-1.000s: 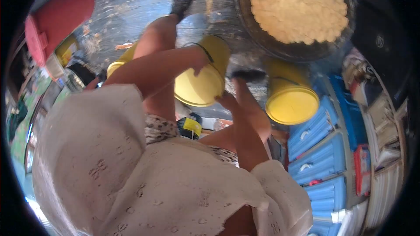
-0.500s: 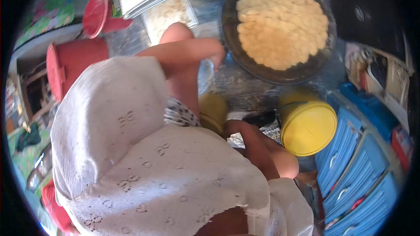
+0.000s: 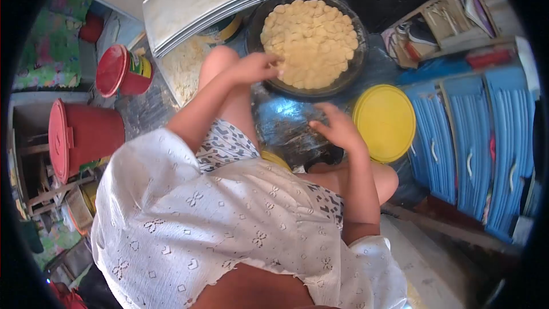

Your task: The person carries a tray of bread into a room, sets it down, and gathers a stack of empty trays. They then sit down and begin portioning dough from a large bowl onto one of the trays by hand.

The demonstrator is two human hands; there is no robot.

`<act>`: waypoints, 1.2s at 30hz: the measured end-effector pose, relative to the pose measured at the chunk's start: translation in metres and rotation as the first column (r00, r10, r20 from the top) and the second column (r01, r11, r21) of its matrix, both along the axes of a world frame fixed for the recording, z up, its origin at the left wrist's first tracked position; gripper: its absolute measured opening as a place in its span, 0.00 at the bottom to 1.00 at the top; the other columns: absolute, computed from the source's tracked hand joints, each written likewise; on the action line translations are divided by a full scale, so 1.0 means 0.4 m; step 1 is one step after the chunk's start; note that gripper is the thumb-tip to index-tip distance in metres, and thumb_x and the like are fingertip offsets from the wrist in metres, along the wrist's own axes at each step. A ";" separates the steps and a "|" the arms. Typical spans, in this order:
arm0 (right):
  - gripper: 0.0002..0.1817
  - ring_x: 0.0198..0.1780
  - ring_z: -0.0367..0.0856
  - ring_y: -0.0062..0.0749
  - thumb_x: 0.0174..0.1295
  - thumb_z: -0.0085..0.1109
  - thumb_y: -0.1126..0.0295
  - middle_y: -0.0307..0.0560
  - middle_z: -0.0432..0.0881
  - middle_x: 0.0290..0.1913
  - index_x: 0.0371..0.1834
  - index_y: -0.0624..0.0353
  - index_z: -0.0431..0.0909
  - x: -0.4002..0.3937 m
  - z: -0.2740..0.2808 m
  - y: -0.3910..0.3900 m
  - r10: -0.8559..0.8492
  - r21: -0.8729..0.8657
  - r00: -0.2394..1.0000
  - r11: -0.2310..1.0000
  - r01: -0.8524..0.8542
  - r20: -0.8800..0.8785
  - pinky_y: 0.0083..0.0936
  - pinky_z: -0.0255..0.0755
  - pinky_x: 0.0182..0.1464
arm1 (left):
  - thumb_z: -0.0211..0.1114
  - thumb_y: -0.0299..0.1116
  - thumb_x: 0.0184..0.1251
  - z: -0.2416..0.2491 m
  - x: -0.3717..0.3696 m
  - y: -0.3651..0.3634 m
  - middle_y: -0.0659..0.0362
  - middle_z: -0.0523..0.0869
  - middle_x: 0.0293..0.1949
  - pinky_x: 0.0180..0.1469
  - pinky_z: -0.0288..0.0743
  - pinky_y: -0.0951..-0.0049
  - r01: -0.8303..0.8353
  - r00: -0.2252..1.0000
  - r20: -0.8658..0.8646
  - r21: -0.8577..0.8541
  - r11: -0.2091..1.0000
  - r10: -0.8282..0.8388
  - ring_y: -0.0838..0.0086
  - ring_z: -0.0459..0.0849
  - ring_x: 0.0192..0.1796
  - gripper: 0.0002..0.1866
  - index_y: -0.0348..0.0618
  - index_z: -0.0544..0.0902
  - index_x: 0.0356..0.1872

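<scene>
A large dark round pan (image 3: pixel 249 46) holds many small pale dough pieces (image 3: pixel 311 43) in a thick layer. My left hand (image 3: pixel 258 68) is at the pan's near-left rim, its fingers slightly bent and apart beside the dough pieces; nothing shows in it. Below the pan, my right hand (image 3: pixel 340 129) hovers over the dark floor with thumb and fingers spread, holding nothing visible. To its right is a yellow round lid (image 3: pixel 384 123). Part of another yellow container (image 3: pixel 276 160) shows between my legs, mostly hidden.
Stacked metal trays (image 3: pixel 200 6) lie at the upper left, over a stained pale board (image 3: pixel 178 71). Two red lidded buckets, a small one (image 3: pixel 123 71) and a larger one (image 3: pixel 91 137), stand at left. Blue drawers (image 3: pixel 466 149) and a wooden shelf (image 3: pixel 446 17) line the right.
My right hand has risen from beside the yellow container between my legs and spread open below the pan. My left hand has reached the pan's rim. The view has shifted.
</scene>
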State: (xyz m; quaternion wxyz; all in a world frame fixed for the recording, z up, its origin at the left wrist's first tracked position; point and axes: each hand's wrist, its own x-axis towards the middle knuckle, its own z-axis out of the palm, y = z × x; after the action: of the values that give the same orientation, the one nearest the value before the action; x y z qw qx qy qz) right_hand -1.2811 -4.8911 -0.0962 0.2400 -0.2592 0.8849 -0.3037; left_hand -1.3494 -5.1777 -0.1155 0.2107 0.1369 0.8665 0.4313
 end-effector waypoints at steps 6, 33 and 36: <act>0.25 0.46 0.76 0.46 0.50 0.60 0.60 0.57 0.76 0.45 0.49 0.62 0.71 0.110 -0.105 0.199 -0.507 -0.450 0.795 0.655 0.607 0.333 0.31 0.68 0.50 | 0.59 0.40 0.62 0.022 0.195 0.026 0.51 0.77 0.49 0.55 0.67 0.72 -0.064 0.988 0.148 0.199 0.978 0.034 0.69 0.74 0.52 0.25 0.34 0.70 0.55; 0.28 0.56 0.70 0.43 0.54 0.53 0.53 0.51 0.72 0.56 0.56 0.56 0.70 0.203 -0.273 -0.139 -0.102 0.132 0.733 0.991 0.017 0.672 0.35 0.62 0.57 | 0.59 0.37 0.60 0.215 0.121 -0.091 0.58 0.80 0.38 0.46 0.69 0.76 -0.495 0.751 -0.232 0.421 0.760 0.618 0.76 0.76 0.41 0.16 0.35 0.78 0.43; 0.23 0.54 0.71 0.39 0.58 0.46 0.54 0.46 0.74 0.54 0.53 0.52 0.73 0.185 -0.499 -0.193 0.429 -0.086 0.734 0.886 -0.457 0.526 0.33 0.65 0.55 | 0.59 0.37 0.60 0.198 0.037 -0.015 0.57 0.80 0.40 0.47 0.68 0.75 -0.389 0.821 -0.270 0.380 0.839 0.503 0.75 0.76 0.43 0.16 0.36 0.78 0.43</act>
State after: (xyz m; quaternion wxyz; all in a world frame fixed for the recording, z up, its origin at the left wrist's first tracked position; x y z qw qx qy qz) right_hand -1.2072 -4.9682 -0.2959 0.5467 -0.3620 0.7030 -0.2755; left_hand -1.3346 -5.1838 -0.0364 -0.0834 0.0352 0.8194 0.5660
